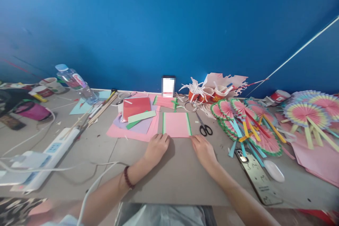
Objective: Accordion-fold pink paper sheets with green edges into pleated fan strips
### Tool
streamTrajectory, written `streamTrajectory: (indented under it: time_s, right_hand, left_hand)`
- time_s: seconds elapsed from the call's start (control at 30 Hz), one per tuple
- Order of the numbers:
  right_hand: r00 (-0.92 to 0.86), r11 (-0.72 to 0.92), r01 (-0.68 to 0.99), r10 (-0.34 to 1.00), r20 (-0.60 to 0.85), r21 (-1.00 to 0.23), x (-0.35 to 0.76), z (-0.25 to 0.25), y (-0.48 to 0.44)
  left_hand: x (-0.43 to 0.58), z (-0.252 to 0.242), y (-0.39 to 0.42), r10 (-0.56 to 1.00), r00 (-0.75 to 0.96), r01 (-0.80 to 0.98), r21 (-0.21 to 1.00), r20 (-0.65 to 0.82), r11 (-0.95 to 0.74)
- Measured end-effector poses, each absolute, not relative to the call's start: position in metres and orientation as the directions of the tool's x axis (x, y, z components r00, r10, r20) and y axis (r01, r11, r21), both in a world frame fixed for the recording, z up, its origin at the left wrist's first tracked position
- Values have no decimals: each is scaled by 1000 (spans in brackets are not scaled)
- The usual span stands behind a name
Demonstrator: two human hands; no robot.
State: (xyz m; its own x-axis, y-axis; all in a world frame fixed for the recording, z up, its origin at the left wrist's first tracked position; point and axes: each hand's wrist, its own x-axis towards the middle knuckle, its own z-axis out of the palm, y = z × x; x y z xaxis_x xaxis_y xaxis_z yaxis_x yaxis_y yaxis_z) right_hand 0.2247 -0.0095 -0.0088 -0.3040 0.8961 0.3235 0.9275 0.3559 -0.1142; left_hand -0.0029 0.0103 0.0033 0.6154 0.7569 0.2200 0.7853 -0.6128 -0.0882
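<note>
Bare forearms (231, 185) angled inward
Bare left hand (158, 148) and bare right hand (204, 151) palm-down, apart, fingers (164, 138) bent.

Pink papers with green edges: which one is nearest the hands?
The flat sheet just beyond the left hand and right hand; the others are pleated.

The left hand (158, 147) hides a corner of the pink paper (177, 125).

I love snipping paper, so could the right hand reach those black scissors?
Probably yes. The right hand is at the near right corner of the green-edged pink paper, and the black-handled scissors lie a little beyond it. Only grey tabletop shows between, so the way looks free.
</note>
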Motion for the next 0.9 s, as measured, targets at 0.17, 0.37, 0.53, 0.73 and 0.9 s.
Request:
streamTrajectory:
  time_s: [0.17,0.37,0.53,0.73,0.9]
  right_hand:
    - [-325,401,900,879,349,-172,235,-8,4]
    - [-382,443,889,856,348,-114,236,-8,6]
    - [-416,453,890,848,329,-42,234,-8,5]
    - [-448,455,889,836,317,55,234,-11,5]
    - [-437,431,898,847,303,91,231,-10,3]
  left_hand:
    - [-8,3,23,736,625,774,-86,260,-627]
    - [-10,-1,27,720,628,766,-74,297,-638]
    - [-10,-2,26,705,645,753,-90,293,-652]
    - [-7,-3,25,706,655,749,-110,270,-653]
    - [-5,2,21,705,679,734,-186,205,-653]
